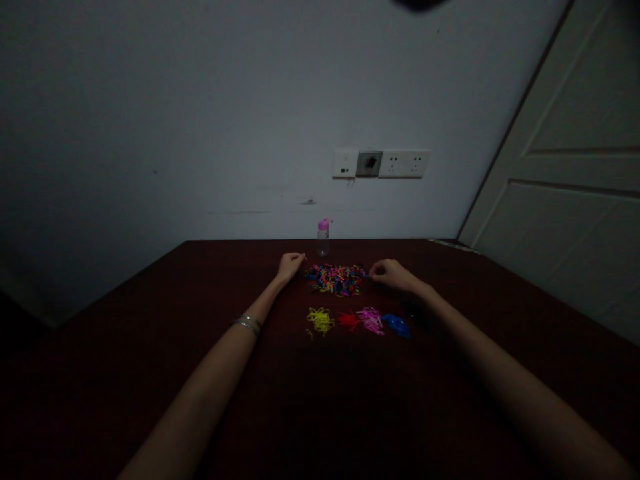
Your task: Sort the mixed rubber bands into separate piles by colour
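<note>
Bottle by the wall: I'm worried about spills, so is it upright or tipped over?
Upright: the clear bottle stands on the table, its pink cap at the top.

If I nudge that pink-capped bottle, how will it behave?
The bottle looks clear and empty, so probably light. Tall and narrow, it may tip if pushed near its pink cap; its rounded body would likely roll once down.

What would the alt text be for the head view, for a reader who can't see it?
Two bare hands, left and right, flank a mixed-colour pile of small bands on a dark table; nearer lie yellow, red, pink and blue piles. Behind stands a pink-capped bottle.
</note>
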{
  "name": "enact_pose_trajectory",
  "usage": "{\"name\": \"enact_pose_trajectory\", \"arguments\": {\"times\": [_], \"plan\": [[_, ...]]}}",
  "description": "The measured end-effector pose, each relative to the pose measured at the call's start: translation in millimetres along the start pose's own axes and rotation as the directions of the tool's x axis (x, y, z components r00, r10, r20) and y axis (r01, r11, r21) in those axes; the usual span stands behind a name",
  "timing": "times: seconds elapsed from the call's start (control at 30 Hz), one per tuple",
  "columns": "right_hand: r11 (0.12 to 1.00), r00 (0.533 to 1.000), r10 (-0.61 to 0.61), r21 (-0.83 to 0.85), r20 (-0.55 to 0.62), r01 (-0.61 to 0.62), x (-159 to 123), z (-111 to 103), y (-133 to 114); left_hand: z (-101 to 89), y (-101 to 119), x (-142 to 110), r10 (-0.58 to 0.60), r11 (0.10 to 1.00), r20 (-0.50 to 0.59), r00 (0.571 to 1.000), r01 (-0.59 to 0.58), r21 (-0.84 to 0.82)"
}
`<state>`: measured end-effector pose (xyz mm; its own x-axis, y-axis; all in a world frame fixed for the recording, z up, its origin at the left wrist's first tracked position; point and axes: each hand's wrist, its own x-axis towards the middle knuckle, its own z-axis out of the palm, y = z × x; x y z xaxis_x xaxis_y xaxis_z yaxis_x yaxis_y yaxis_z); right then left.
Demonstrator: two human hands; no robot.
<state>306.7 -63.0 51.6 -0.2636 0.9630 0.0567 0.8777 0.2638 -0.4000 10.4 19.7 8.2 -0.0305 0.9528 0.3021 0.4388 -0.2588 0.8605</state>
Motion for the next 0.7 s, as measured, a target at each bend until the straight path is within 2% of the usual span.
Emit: {"name": "enact_pose_trajectory", "arguments": {"times": [0.13, 0.3, 0.53, 0.7], "plan": [[0.994, 0.994, -0.067, 0.095, 0.087, 0.059, -16.8, -23.4, -6.3, -0.3, 1.3, -0.8, -0.014, 1.0, 0.016, 1.0, 0.014, -0.017], [0.986, 0.974, -0.155, 0.093, 0.165, 0.141, -50.8, -45.3, -11.2, -1.4, 5.0, -2.9, -0.03, 0.998, 0.019, 0.999, 0.031, -0.05], [0.99, 0.94, -0.14, 0.064, 0.311, 0.127, -73.7, -36.2, 2.9, -2.0, 2.1, -1.4, -0.02, 0.995, 0.049, 0.999, 0.025, -0.094], [0.993, 0.925, -0.121, 0.046, 0.361, 0.112, -76.7, -34.0, -4.0, -1.1, 1.1, -1.5, -0.032, 0.994, 0.063, 0.998, 0.038, -0.1]]}}
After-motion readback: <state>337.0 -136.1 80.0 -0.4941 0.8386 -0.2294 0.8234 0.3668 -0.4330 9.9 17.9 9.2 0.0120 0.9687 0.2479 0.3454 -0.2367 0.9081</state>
